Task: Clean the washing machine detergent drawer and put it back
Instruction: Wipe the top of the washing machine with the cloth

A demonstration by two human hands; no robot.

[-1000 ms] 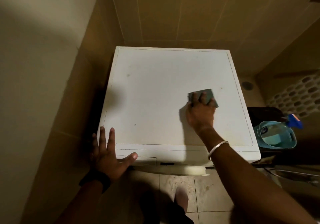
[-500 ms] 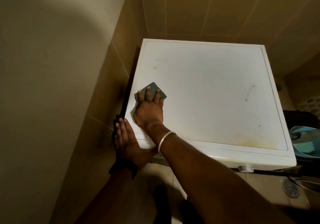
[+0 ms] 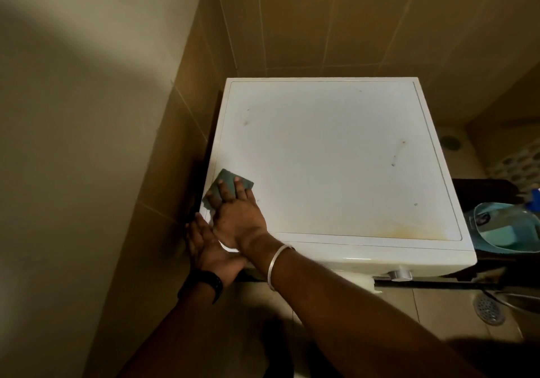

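At the front left corner of the washing machine (image 3: 336,158), the right hand (image 3: 238,217) pressed a green scrub pad (image 3: 226,184) flat against the white top panel, its fingers (image 3: 239,188) laid nearly straight over the pad rather than curled round it. The left hand (image 3: 209,249) lay just beside and partly beneath the right wrist, fingers extended along the machine's left edge, apparently steadying it; it held nothing. The detergent drawer, the object of the task, could not be made out: the front face of the machine was almost wholly hidden below the top edge, and whether the drawer sat in its slot or had been taken out cannot be told. Judged from this view, work was occupied with wiping the top panel, on which yellowish stains near the front right and small dark marks remained; no evidence showed the drawer cleaned or refitted, so the task's main steps appeared outstanding or at least unconfirmed. Counted items: one washing machine, one scrub pad, two hands, one metal bangle (image 3: 277,263) on the right wrist, one dark band (image 3: 204,284) on the left wrist, one control knob (image 3: 400,274), one teal tub (image 3: 508,228) beside the machine at right, and one floor drain (image 3: 489,309).
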